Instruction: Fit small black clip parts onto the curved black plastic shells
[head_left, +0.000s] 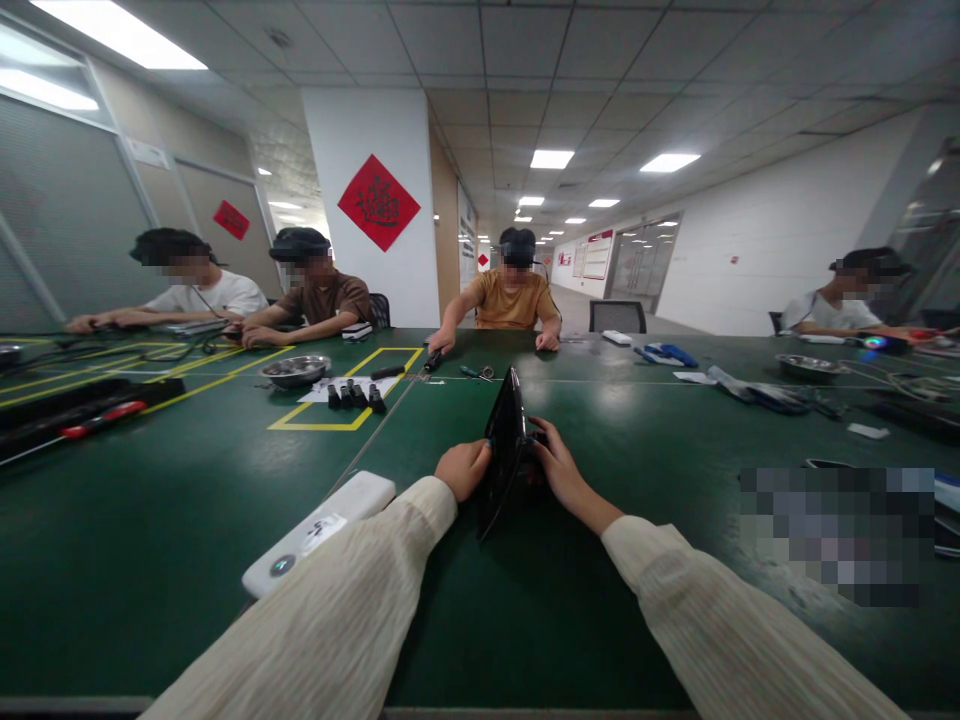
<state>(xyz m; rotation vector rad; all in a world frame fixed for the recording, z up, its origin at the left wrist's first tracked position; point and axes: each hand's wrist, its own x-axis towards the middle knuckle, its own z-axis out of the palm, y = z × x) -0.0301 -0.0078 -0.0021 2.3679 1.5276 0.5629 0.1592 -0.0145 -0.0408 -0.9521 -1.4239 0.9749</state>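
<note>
A thin, glossy black panel [504,455], like a small screen, stands on edge in front of me, tilted and seen nearly side-on. My left hand [463,470] pinches it near the middle of its left side, fingers closed. On the other side, my right hand [564,475] curls its fingers around a dark part at the panel's back, whose shape I cannot make out. Beside my left forearm lies a long white device [322,535] with a label and a round button, partly covered by the sleeve.
Left of centre are a metal bowl [296,371] and several black cylindrical parts [356,397] within yellow tape. Across the green table [420,640] a person [510,300] handles a dark tool. Other people sit left and right. Gloves [757,388] and another bowl [812,367] lie right.
</note>
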